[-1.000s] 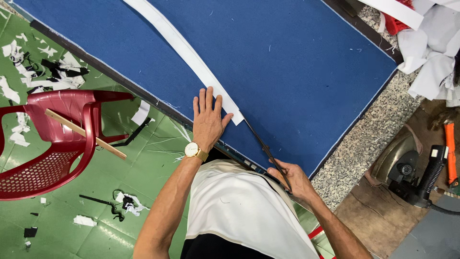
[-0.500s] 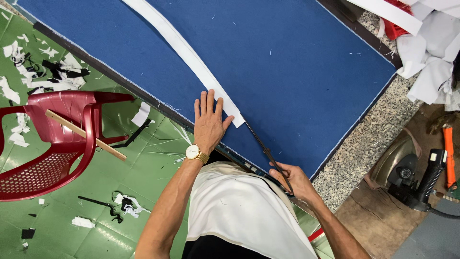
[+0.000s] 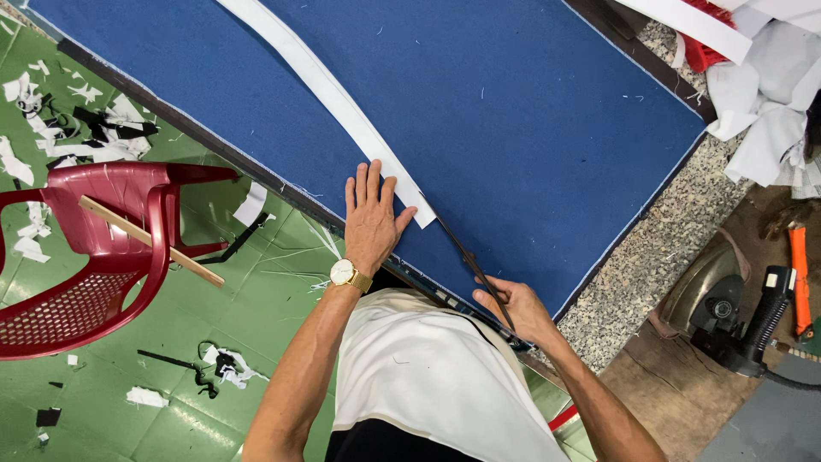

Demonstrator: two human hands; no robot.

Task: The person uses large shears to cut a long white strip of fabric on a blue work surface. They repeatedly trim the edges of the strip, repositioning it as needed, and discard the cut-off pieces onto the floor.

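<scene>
Green tiled floor (image 3: 256, 282) littered with fabric scraps (image 3: 77, 128); red plastic chair (image 3: 94, 257) left of the bench (image 3: 650, 248); speckled stone edge.

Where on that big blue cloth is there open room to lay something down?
The blue cloth lies bare right of the white strip, up to its far edge by the heaped white fabric. A narrower bare band runs left of the strip. It is crowded near the left hand, right hand and thin dark rod.
</scene>
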